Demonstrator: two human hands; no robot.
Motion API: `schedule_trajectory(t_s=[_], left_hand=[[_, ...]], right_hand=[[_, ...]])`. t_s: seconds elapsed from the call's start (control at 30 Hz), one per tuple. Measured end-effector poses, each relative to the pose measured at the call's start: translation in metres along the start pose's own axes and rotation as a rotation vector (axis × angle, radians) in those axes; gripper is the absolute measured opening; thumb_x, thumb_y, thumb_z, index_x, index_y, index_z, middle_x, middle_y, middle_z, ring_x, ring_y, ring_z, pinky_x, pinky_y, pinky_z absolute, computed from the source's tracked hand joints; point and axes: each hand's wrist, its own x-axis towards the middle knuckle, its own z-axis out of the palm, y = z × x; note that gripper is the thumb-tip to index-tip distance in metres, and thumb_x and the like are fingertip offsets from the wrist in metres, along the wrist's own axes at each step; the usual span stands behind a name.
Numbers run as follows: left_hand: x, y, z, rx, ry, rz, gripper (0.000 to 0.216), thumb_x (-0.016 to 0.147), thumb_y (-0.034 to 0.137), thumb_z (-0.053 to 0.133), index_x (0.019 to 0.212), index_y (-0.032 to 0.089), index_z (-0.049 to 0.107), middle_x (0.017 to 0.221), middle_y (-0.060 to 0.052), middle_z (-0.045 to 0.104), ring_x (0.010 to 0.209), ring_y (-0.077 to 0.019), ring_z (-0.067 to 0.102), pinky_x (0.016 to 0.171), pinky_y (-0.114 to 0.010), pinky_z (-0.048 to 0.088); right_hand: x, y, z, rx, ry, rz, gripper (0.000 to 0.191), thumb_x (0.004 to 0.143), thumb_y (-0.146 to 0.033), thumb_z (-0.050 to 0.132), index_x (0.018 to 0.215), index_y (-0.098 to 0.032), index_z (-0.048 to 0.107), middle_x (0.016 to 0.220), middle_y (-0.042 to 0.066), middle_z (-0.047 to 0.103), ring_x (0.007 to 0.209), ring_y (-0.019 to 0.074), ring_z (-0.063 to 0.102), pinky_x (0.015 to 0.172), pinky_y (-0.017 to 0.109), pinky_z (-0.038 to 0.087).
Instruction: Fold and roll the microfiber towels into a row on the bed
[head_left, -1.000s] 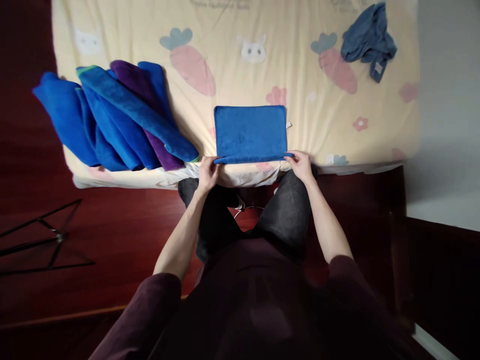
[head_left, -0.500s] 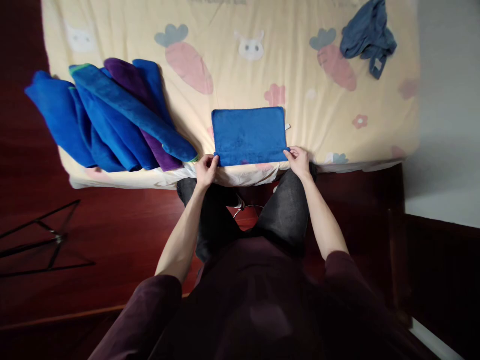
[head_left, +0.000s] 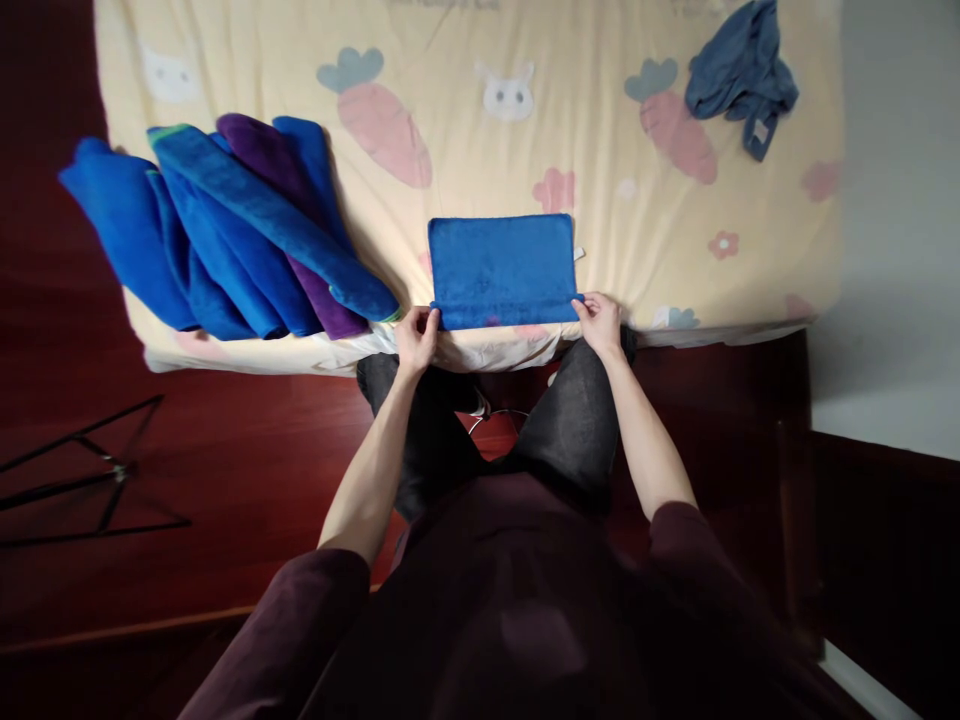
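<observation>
A small blue towel (head_left: 501,255) lies flat on the bed near its front edge, with a narrow fold along the side closest to me. A white tag sticks out from its right side. My left hand (head_left: 417,338) pinches the near left corner between thumb and fingers. At the near right corner, my right hand (head_left: 600,320) grips the folded edge the same way. Left of my left hand lies a fanned-out pile of blue towels (head_left: 217,240), with a purple towel (head_left: 274,180) among them.
The bed sheet (head_left: 465,150) is cream with carrot and flower prints. A crumpled grey-blue cloth (head_left: 739,75) rests at the far right. A grey wall (head_left: 900,220) borders the bed's right side. Black metal stand legs (head_left: 112,475) stand on the dark red floor at left.
The strip along the towel's near edge now shows a clearer fold line between my hands. Both hands keep their hold on the corners; the whole view has shifted slightly.
</observation>
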Motion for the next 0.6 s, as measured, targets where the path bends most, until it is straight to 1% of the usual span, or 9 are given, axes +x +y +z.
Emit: schedule_trajectory(t_s=[0.17, 0.33, 0.47, 0.53, 0.6], left_hand=[[0.0006, -0.0024, 0.0009, -0.006, 0.011, 0.001, 0.037, 0.101, 0.055, 0.064, 0.092, 0.020, 0.070, 0.079, -0.003, 0.070, 0.072, -0.0167, 0.061, 0.071, -0.029, 0.049], [-0.0003, -0.0058, 0.0015, -0.023, 0.029, 0.035, 0.039, 0.100, 0.057, 0.065, 0.093, 0.019, 0.071, 0.077, -0.002, 0.069, 0.070, -0.0162, 0.060, 0.069, -0.028, 0.047], [0.0015, -0.0090, 0.0044, -0.026, 0.027, 0.040, 0.040, 0.099, 0.059, 0.066, 0.092, 0.020, 0.071, 0.077, -0.002, 0.068, 0.070, -0.0161, 0.061, 0.070, -0.029, 0.049], [0.0022, -0.0085, 0.0056, -0.049, 0.032, 0.036, 0.041, 0.097, 0.061, 0.069, 0.093, 0.020, 0.069, 0.080, -0.002, 0.069, 0.071, -0.0160, 0.062, 0.071, -0.029, 0.051], [0.0001, -0.0048, 0.0035, -0.099, 0.074, 0.042, 0.042, 0.097, 0.063, 0.070, 0.102, 0.021, 0.068, 0.089, -0.004, 0.072, 0.076, -0.0166, 0.065, 0.074, -0.030, 0.054]], right_hand=[[0.0001, -0.0013, -0.0018, -0.055, 0.000, -0.004, 0.013, 0.094, -0.031, 0.074, 0.097, -0.019, 0.076, 0.092, 0.010, 0.081, 0.089, 0.0271, 0.080, 0.093, 0.041, 0.065], [-0.0011, -0.0040, -0.0043, -0.130, -0.011, -0.009, 0.015, 0.097, -0.034, 0.073, 0.097, -0.019, 0.075, 0.094, 0.011, 0.081, 0.089, 0.0284, 0.079, 0.092, 0.042, 0.064], [-0.0010, -0.0042, -0.0023, -0.156, -0.019, -0.018, 0.019, 0.098, -0.038, 0.072, 0.098, -0.020, 0.075, 0.095, 0.012, 0.081, 0.089, 0.0291, 0.079, 0.091, 0.043, 0.065], [0.0003, -0.0018, -0.0030, -0.157, -0.007, -0.038, 0.022, 0.100, -0.041, 0.070, 0.098, -0.020, 0.075, 0.096, 0.012, 0.081, 0.090, 0.0291, 0.079, 0.093, 0.044, 0.065], [0.0016, 0.0022, -0.0078, -0.149, 0.040, -0.051, 0.026, 0.104, -0.043, 0.063, 0.100, -0.020, 0.075, 0.097, 0.012, 0.081, 0.092, 0.0289, 0.079, 0.096, 0.045, 0.065]])
